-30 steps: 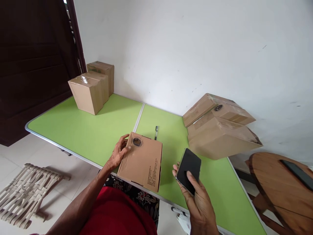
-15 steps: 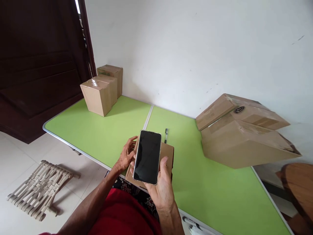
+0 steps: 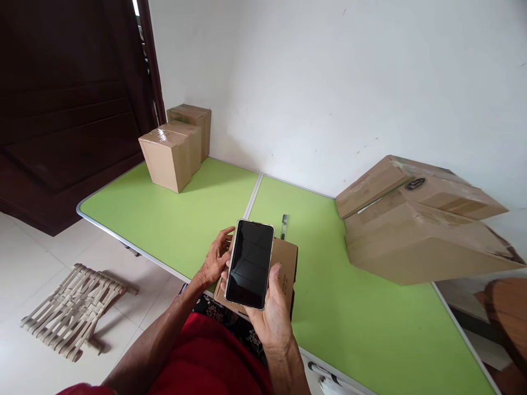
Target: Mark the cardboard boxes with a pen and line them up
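"Holding what, exactly, were you?"

"A phone (image 3: pixel 250 264), in my right hand (image 3: pixel 272 321). My grip was closed around it, fingertips along its left edge and thumb at its right, the dark screen facing me."

"Where was it?"

"In front of me, over the small carton (image 3: pixel 286 262), hiding much of its top. I couldn't tell whether the two touched."

"And your left hand (image 3: pixel 216 258)?"

"At nine o'clock from the phone, by the carton's left side, fingers bent. I couldn't tell whether it gripped the carton."

"What lay around?"

"A pen (image 3: pixel 284 226) at one o'clock from the phone, just beyond the carton on the green table (image 3: pixel 317 225). At eleven, well apart, stood a taped box (image 3: pixel 162 164) with a second box (image 3: pixel 202 129) behind it. Between two and three sat a big box (image 3: pixel 395 236) and another brown box (image 3: pixel 461 192). A woven stool (image 3: pixel 76 310) stood on the floor between eight and nine."
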`<state>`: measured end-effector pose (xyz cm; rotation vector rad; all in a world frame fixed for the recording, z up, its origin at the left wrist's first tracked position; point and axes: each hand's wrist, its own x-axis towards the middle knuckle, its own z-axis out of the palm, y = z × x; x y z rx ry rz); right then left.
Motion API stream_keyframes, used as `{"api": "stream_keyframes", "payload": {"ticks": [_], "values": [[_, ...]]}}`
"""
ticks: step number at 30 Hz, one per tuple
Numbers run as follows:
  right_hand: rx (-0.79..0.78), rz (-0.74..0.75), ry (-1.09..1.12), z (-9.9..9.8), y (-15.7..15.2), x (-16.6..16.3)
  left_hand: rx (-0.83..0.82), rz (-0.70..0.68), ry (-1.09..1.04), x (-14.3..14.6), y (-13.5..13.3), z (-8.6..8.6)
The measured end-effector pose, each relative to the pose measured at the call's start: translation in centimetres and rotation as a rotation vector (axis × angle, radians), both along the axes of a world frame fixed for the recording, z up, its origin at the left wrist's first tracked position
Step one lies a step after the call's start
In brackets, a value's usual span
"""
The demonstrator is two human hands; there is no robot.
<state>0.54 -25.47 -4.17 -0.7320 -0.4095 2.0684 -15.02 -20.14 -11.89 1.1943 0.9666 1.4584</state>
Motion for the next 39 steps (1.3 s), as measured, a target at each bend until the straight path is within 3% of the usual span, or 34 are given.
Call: {"api": "stream_keyframes", "payload": {"ticks": [6,12,20,27,32,39], "values": [[-0.001,-0.012,-0.010,-0.2,0.0,0.0,-0.017,0.007,0.001,0.0,0.0,0.0],[-0.025,-0.030,-0.100,1.0,-0.4,1.3,-0.065,-0.015,-0.014,-0.1,-0.3,0.6],[0.029,-0.321,-0.287,2.9,-1.4,6.7,-0.124,-0.033,-0.047,-0.2,-0.4,1.0],[0.071,-0.427,-0.336,3.6,-1.9,9.6,-0.136,-0.018,-0.019,-0.3,-0.5,1.2],[0.065,-0.537,-0.419,2.0,-0.4,11.0,-0.125,-0.024,-0.021,-0.3,-0.3,1.0],[0.009,-0.677,-0.818,-3.9,4.7,14.2,-0.130,-0.030,-0.041,-0.4,-0.3,0.7]]}}
